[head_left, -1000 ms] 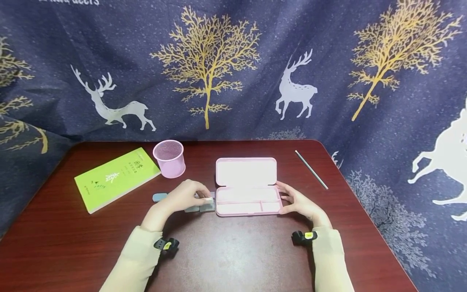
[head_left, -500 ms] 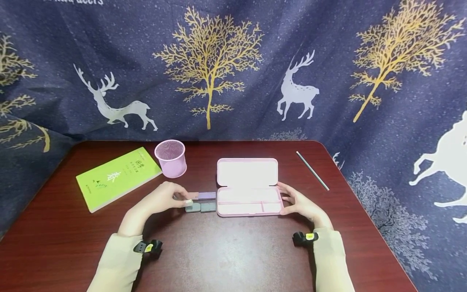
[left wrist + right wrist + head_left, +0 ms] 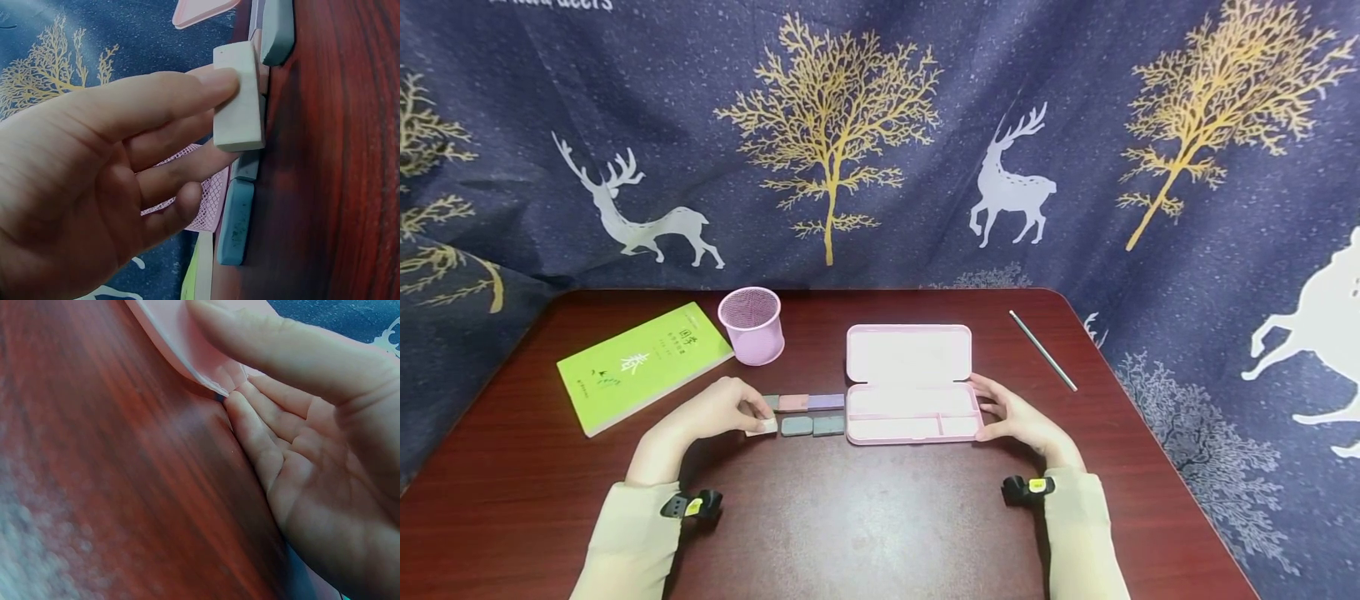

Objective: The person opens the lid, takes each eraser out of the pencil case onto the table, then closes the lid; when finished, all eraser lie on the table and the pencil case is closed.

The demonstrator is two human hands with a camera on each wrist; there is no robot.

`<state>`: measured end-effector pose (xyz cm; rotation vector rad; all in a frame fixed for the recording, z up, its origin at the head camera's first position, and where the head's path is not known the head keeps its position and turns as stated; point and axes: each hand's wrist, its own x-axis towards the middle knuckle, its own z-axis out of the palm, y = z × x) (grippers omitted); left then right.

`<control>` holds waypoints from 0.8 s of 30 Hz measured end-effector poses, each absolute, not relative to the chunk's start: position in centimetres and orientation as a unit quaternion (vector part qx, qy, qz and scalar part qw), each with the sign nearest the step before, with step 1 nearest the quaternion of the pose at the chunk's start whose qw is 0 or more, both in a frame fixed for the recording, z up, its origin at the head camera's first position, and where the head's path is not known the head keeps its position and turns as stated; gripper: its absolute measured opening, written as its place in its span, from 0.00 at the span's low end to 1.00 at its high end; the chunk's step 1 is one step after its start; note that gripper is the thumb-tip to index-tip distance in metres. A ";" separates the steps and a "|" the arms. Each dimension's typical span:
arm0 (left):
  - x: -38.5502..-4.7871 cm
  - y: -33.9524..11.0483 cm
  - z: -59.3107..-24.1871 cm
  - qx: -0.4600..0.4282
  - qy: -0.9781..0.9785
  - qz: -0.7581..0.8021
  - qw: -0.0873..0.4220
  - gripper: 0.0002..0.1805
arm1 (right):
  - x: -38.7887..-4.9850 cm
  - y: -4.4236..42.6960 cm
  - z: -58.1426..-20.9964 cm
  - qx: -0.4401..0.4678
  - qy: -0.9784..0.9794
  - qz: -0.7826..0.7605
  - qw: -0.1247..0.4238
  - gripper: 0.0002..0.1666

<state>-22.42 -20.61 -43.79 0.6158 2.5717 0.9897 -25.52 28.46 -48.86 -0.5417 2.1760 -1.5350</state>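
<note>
My left hand (image 3: 718,408) pinches a white block-shaped eraser (image 3: 240,100) between thumb and fingers, at the left end of the front row of erasers. In that row lie two grey-green erasers (image 3: 797,427). Behind them sit a pink eraser (image 3: 793,404) and a purple eraser (image 3: 826,402), end to end, with a greenish one partly behind my fingers. A blue eraser (image 3: 236,222) shows in the left wrist view; in the head view my hand hides it. My right hand (image 3: 1018,421) holds the right end of the pink pencil case (image 3: 908,354), whose lid stands open.
A pink mesh pen cup (image 3: 752,329) stands behind the erasers. A green book (image 3: 643,367) lies at the back left. One pencil (image 3: 1041,350) rests on the right of the dark red table (image 3: 865,525). A patterned cloth hangs behind.
My left hand has moved left with the white eraser, from beside the pencil case to the row's left end, and lowered it. The erasers it covered now show. My right hand stays at the case.
</note>
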 end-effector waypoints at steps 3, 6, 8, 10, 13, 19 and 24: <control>-22.4 -20.5 -43.8 0.224 0.899 0.340 0.161 0.07 | -25.5 28.5 -48.8 -0.195 0.785 -0.549 0.209 0.59; -22.5 -20.4 -43.9 0.232 0.903 0.327 0.155 0.08 | -25.6 28.4 -48.8 -0.199 0.782 -0.551 0.210 0.59; -22.5 -20.3 -43.9 0.236 0.906 0.318 0.148 0.08 | -25.6 28.4 -48.8 -0.202 0.779 -0.555 0.211 0.60; -22.6 -20.2 -44.0 0.237 0.908 0.314 0.144 0.08 | -25.6 28.3 -48.8 -0.203 0.775 -0.560 0.213 0.60; -22.6 -20.1 -44.2 0.234 0.909 0.314 0.144 0.07 | -25.6 28.3 -48.8 -0.203 0.775 -0.560 0.212 0.60; -22.6 -19.9 -44.4 0.223 0.913 0.308 0.148 0.07 | -25.5 28.4 -48.8 -0.201 0.780 -0.554 0.209 0.59; -22.6 -19.8 -44.3 0.215 0.918 0.303 0.141 0.06 | -25.5 28.5 -48.9 -0.198 0.783 -0.551 0.207 0.59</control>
